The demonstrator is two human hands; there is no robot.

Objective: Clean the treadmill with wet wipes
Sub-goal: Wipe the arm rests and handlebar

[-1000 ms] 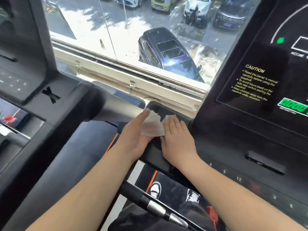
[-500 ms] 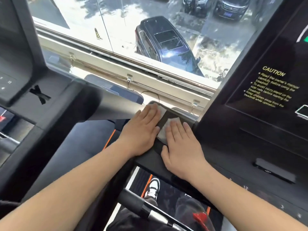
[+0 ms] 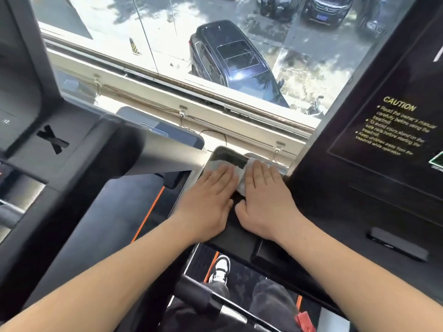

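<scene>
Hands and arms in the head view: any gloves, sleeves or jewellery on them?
The left hand and right hand are bare: no gloves, rings or watch show. The left forearm and right forearm are bare too, no sleeve in view.

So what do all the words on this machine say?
"CAUTION", on the panel
"Read the owner's manual carefully before using the treadmill", same panel
"To avoid injury, stand on the side rails before starting the treadmill", same panel
"Keep children away from the treadmill while operation", same panel
Too blurred to read: car plate, green label, left console digits.
</scene>
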